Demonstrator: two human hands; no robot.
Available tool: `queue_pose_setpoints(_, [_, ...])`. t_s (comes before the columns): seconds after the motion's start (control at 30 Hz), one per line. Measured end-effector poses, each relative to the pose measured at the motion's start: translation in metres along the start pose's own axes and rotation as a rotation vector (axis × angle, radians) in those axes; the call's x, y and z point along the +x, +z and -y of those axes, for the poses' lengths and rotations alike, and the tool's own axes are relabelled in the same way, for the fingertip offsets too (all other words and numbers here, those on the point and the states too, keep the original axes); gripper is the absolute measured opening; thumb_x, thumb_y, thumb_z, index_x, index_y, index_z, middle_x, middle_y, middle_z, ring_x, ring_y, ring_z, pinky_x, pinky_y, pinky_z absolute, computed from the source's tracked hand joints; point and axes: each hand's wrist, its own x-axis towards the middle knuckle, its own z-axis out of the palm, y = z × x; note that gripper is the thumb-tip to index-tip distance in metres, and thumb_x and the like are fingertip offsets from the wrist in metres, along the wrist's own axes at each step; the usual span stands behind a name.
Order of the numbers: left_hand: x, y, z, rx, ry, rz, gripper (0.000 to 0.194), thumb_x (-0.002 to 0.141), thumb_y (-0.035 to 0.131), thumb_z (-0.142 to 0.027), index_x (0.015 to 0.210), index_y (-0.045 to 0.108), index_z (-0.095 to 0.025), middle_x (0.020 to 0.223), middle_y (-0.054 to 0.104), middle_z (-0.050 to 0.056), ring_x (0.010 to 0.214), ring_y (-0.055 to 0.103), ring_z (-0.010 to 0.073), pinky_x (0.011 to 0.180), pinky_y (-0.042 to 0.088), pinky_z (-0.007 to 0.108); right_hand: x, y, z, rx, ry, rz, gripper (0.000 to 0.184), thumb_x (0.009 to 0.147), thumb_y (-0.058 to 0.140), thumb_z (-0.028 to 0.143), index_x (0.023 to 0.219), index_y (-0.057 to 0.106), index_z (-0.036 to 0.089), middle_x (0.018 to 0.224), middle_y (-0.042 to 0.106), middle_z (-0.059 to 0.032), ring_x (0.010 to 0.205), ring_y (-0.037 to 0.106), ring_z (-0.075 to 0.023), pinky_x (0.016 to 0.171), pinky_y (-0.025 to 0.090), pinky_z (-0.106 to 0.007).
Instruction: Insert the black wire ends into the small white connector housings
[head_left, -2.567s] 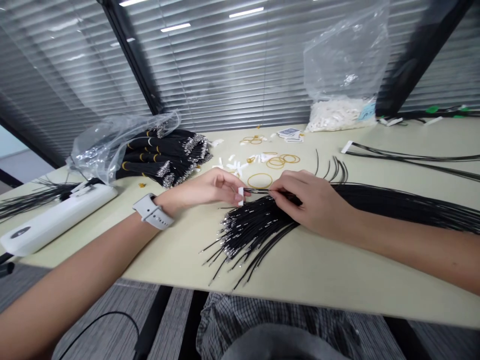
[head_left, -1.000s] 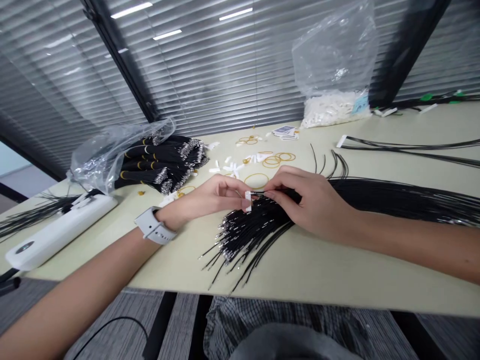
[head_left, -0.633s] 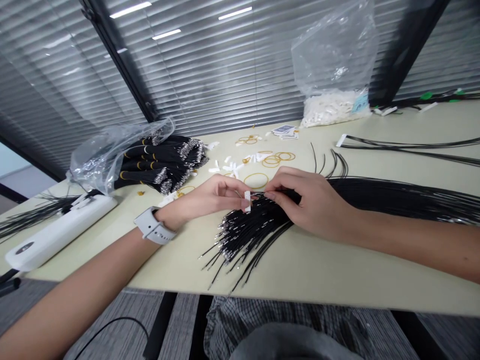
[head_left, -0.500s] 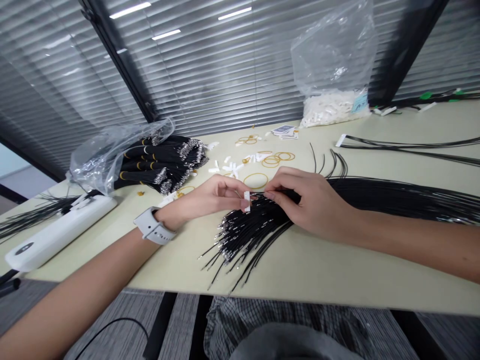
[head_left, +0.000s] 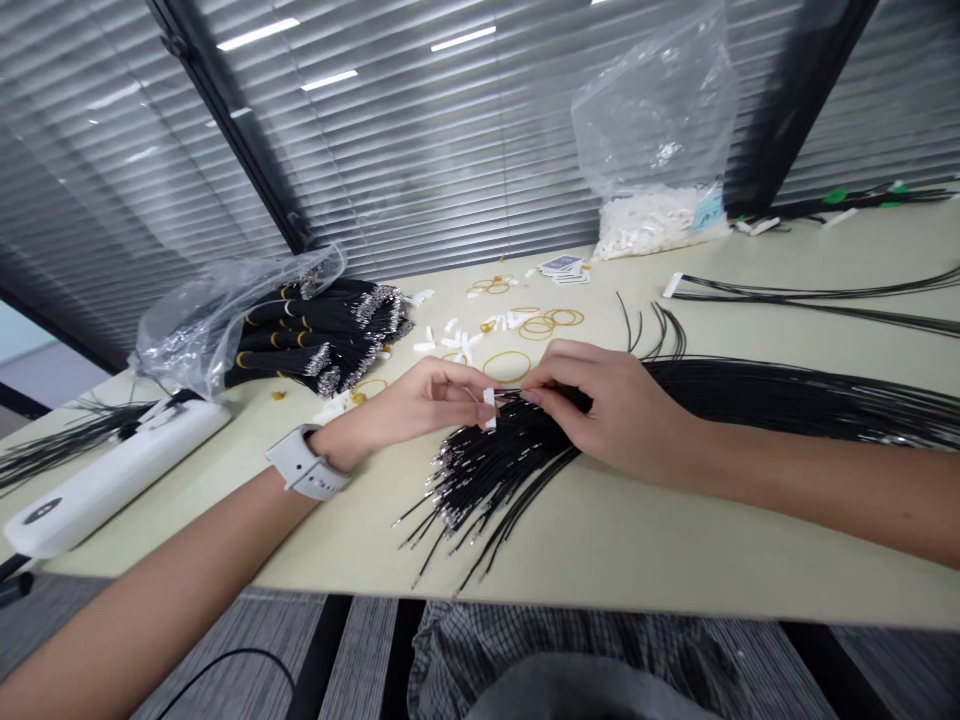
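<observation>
Between the thumb and fingers of my left hand is a small white connector housing, held upright. My right hand pinches a thin black wire close to its end, and the wire's tip is at the housing; how far it sits inside I cannot tell. Below both hands lies a thick bundle of black wires, its metal-tipped ends fanned toward the front left. The bundle runs under my right hand and away to the right. A few loose wires curve up behind that hand.
Rubber bands and loose white housings lie behind my hands. A clear bag of white housings stands at the back. Tied wire bundles are at left, near a white power strip. Wires with a white connector lie at right.
The camera view has shifted slightly. Both hands keep their grips on the housing and the wire, nearly unmoved over the bundle.
</observation>
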Motion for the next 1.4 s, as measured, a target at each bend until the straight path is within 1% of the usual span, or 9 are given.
queue_pose_setpoints(0.1, [0.000, 0.000, 0.002, -0.020, 0.001, 0.000, 0.025, 0.075, 0.063, -0.017, 0.099, 0.065, -0.011, 0.072, 0.066, 0.004, 0.065, 0.057, 0.0081, 0.063, 0.045, 0.019, 0.000, 0.001, -0.001, -0.021, -0.012, 0.001, 0.013, 0.083, 0.047, 0.013, 0.079, 0.059, 0.013, 0.071, 0.053, -0.0025, 0.068, 0.047, -0.0108, 0.064, 0.038, -0.024])
queue_pose_setpoints(0.33, [-0.001, 0.002, -0.002, -0.038, 0.013, 0.006, 0.016, 0.076, 0.059, -0.009, 0.092, 0.063, -0.009, 0.071, 0.065, 0.002, 0.065, 0.058, 0.0058, 0.064, 0.045, 0.016, -0.001, 0.000, -0.002, 0.004, -0.026, 0.007, 0.012, 0.082, 0.048, 0.013, 0.079, 0.060, 0.012, 0.072, 0.052, -0.0025, 0.068, 0.046, -0.0105, 0.063, 0.038, -0.024])
queue_pose_setpoints(0.47, [-0.001, 0.001, 0.000, -0.022, 0.037, 0.025, 0.012, 0.077, 0.060, -0.012, 0.088, 0.064, -0.010, 0.072, 0.065, 0.003, 0.066, 0.058, 0.0064, 0.065, 0.045, 0.017, -0.001, 0.001, -0.002, 0.073, -0.039, 0.001, 0.010, 0.082, 0.049, 0.011, 0.080, 0.059, 0.013, 0.074, 0.053, -0.0022, 0.070, 0.048, -0.0096, 0.065, 0.039, -0.023])
queue_pose_setpoints(0.73, [0.000, 0.005, 0.004, 0.005, 0.051, 0.014, 0.015, 0.076, 0.063, -0.021, 0.086, 0.066, -0.010, 0.075, 0.065, 0.004, 0.069, 0.058, 0.0083, 0.067, 0.046, 0.019, -0.002, 0.004, -0.002, 0.062, -0.037, -0.014, 0.011, 0.083, 0.049, 0.013, 0.079, 0.059, 0.012, 0.073, 0.053, -0.0017, 0.070, 0.048, -0.0088, 0.065, 0.039, -0.022])
queue_pose_setpoints(0.9, [-0.001, 0.008, 0.000, 0.037, 0.042, -0.014, 0.017, 0.076, 0.062, -0.020, 0.089, 0.067, -0.010, 0.072, 0.064, 0.004, 0.062, 0.053, 0.0068, 0.058, 0.042, 0.017, 0.000, 0.003, 0.000, 0.081, -0.001, 0.013, 0.011, 0.083, 0.050, 0.013, 0.080, 0.060, 0.012, 0.074, 0.056, -0.0011, 0.070, 0.050, -0.0079, 0.066, 0.039, -0.021])
queue_pose_setpoints(1.03, [0.002, 0.007, -0.003, 0.036, 0.024, -0.019, 0.012, 0.076, 0.061, -0.020, 0.082, 0.065, -0.009, 0.064, 0.060, 0.001, 0.053, 0.046, 0.0041, 0.050, 0.036, 0.016, 0.001, -0.002, -0.001, 0.069, 0.051, -0.029, 0.012, 0.083, 0.050, 0.016, 0.082, 0.061, 0.013, 0.073, 0.054, -0.0016, 0.070, 0.049, -0.0090, 0.065, 0.039, -0.023])
queue_pose_setpoints(1.17, [0.000, 0.006, -0.008, 0.066, -0.010, -0.056, 0.010, 0.074, 0.062, -0.017, 0.078, 0.063, -0.008, 0.056, 0.052, -0.002, 0.047, 0.038, 0.0028, 0.044, 0.028, 0.015, -0.001, -0.003, -0.007, -0.002, -0.035, -0.055, 0.013, 0.083, 0.050, 0.016, 0.084, 0.062, 0.012, 0.075, 0.052, -0.0040, 0.070, 0.048, -0.0106, 0.064, 0.039, -0.024])
queue_pose_setpoints(1.27, [-0.002, 0.006, -0.012, 0.078, -0.010, -0.064, 0.008, 0.075, 0.061, -0.015, 0.078, 0.062, -0.009, 0.057, 0.053, -0.003, 0.049, 0.040, 0.0031, 0.047, 0.031, 0.015, -0.002, -0.002, -0.010, -0.059, -0.102, -0.028, 0.015, 0.083, 0.049, 0.014, 0.084, 0.063, 0.011, 0.075, 0.052, -0.0047, 0.071, 0.048, -0.0115, 0.065, 0.040, -0.025])
queue_pose_setpoints(1.4, [-0.003, 0.006, -0.012, 0.080, 0.000, -0.058, 0.007, 0.076, 0.060, -0.014, 0.078, 0.063, -0.009, 0.057, 0.054, -0.002, 0.052, 0.046, 0.0039, 0.051, 0.037, 0.015, -0.002, 0.000, -0.010, -0.115, -0.134, -0.017, 0.017, 0.085, 0.047, 0.016, 0.085, 0.063, 0.010, 0.074, 0.052, -0.0050, 0.072, 0.048, -0.0121, 0.066, 0.040, -0.026])
